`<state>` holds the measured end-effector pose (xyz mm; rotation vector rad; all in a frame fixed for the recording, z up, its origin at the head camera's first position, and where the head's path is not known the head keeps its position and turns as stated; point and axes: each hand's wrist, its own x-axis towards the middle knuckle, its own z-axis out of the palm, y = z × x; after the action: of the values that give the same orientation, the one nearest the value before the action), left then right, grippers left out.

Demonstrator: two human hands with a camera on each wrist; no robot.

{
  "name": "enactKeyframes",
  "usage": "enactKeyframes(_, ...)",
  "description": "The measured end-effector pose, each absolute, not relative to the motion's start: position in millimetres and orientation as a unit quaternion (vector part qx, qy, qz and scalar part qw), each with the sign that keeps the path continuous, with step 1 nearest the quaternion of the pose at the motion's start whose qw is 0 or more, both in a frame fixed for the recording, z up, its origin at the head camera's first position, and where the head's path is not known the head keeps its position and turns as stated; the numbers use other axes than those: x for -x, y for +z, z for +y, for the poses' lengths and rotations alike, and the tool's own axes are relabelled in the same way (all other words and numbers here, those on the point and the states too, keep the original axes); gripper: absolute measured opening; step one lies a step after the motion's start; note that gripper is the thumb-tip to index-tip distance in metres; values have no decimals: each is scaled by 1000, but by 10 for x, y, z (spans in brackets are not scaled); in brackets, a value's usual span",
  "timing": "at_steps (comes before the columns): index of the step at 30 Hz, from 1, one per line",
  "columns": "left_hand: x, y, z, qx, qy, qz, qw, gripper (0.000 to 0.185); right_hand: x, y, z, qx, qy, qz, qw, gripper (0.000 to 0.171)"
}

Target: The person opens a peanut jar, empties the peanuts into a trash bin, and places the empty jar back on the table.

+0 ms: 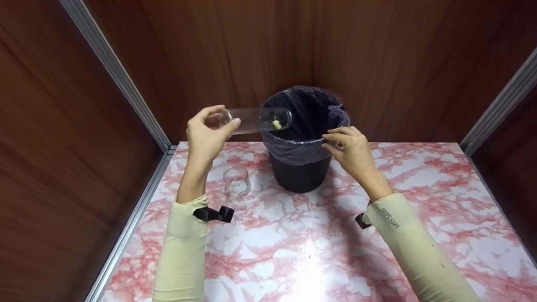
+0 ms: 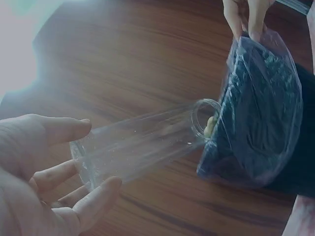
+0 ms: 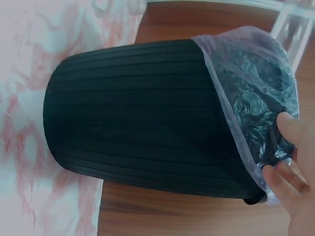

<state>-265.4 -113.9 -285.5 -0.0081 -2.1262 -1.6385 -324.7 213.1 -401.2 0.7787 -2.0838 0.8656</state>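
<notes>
My left hand point(image 1: 207, 134) point(image 2: 47, 169) grips the base of a clear plastic cup point(image 1: 258, 120) point(image 2: 142, 147) tipped on its side, its mouth over the rim of a black bin point(image 1: 300, 138) point(image 2: 261, 113) point(image 3: 142, 113). A small yellow piece point(image 1: 276, 124) point(image 2: 210, 127) lies inside the cup near its mouth. The bin stands on the marble-patterned table point(image 1: 293, 235) and is lined with a thin translucent bag point(image 3: 251, 83). My right hand point(image 1: 350, 149) point(image 3: 290, 172) pinches the bag at the bin's right rim.
A second clear glass point(image 1: 237, 181) stands on the table left of the bin, below my left forearm. Brown wood-grain walls point(image 1: 235, 50) close in the back and sides, with metal corner strips point(image 1: 113, 71). Small black wrist cameras sit on both sleeves.
</notes>
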Motion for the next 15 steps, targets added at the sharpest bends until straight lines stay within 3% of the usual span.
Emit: enactKeyframes(15,2616,-2755,-1024,25,-473,-841,262,45,3216,-4012,2146,-305,341,-811,365,21)
